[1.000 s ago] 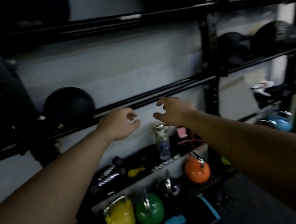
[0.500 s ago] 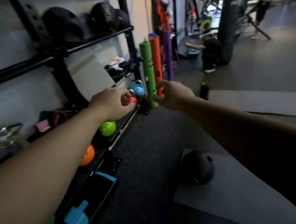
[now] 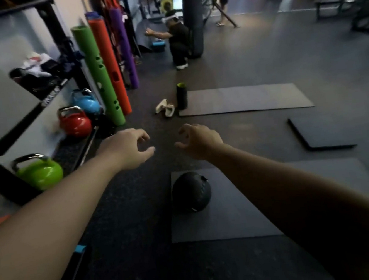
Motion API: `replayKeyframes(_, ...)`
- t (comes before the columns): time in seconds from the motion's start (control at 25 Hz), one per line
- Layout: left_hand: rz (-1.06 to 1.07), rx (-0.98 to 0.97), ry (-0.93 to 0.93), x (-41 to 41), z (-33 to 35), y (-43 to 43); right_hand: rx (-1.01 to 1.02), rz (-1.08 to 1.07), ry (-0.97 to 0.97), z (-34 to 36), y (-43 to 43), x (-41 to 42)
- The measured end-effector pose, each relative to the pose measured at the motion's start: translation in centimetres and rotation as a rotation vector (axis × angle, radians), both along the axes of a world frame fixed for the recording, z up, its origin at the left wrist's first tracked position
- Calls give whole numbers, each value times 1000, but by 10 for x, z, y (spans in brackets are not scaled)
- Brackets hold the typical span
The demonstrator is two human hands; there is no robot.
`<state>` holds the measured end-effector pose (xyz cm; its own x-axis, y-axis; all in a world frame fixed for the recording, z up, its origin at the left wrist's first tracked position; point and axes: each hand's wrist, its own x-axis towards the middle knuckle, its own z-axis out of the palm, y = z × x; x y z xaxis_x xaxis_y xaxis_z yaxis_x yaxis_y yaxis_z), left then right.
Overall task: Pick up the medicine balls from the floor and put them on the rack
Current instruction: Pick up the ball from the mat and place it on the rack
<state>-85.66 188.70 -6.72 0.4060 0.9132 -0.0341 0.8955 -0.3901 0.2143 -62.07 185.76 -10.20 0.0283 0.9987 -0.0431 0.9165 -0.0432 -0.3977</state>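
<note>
Both arms stretched forward, bare to the elbow. Left hand point(image 3: 126, 149) palm down, fingers point(image 3: 143, 137) loosely curled and spread, gripping nothing; right hand point(image 3: 198, 141) mirrored beside it, fingers point(image 3: 184, 132) hooked and apart, likewise empty. Below and nearer than the fingertips, between the two forearms: one medicine ball point(image 3: 191, 191), round, matte black, stitched seams across its panels, a small pale mark low on its side too blurred to read, resting on the near corner of a flat grey mat point(image 3: 224, 222) with a smooth foam look, clear of both hands. Underneath everything, dark speckled rubber floor point(image 3: 127, 214). Left of the left fingers: black metal rack point(image 3: 1, 179) with angled steel rails, a strip of white lettering on one rail, smeared and unreadable. On its low shelf, glossy kettlebells with chrome handles: green point(image 3: 38, 171), red point(image 3: 74, 123), blue point(image 3: 85, 101). Beyond the fingertips: tall foam-like tubes leaning upright, green point(image 3: 99, 75) with oval cut-outs, orange point(image 3: 109, 65), purple point(image 3: 125, 52). Further ahead of the right fingers: a second grey mat point(image 3: 245, 99), a black cylinder roller point(image 3: 181, 95) with a lime top standing at its end, a pale pair of sandals point(image 3: 165, 110) just beside.
</note>
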Motion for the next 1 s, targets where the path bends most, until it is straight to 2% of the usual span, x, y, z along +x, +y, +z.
replayKeyframes(0.32, -57, -128, 28, 53, -66, 70, -86, -65, -56, -71, 30, 62)
replayKeyframes(0.64, 113, -303, 36, 140, -169, 139, -215, 45, -42, -182, 131, 164)
replayKeyframes(0.92, 221, -485, 43, 192, -358, 210, -378, 133, -95, -384, 217, 185)
replayKeyframes(1.0, 273, -518, -17, 201, -423, 233, -432, 107, -86, -444, 239, 181)
